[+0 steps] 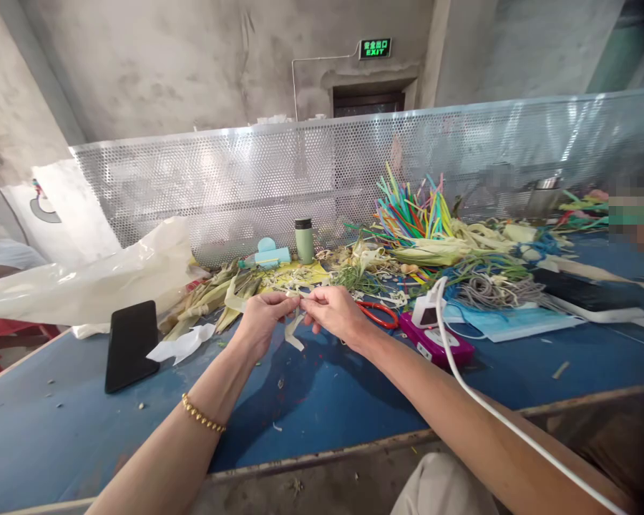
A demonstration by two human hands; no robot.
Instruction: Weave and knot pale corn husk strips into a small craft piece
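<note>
Both hands, left (265, 315) and right (333, 311), meet above the blue counter (327, 400), pinching a pale leaf strip (294, 330) between fingertips. Red scissors (378, 313) lie just right; a phone (132, 345) lies left.

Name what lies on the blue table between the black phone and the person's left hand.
In the head view, a crumpled white scrap lies on the blue table between the black phone and the left hand.
</note>
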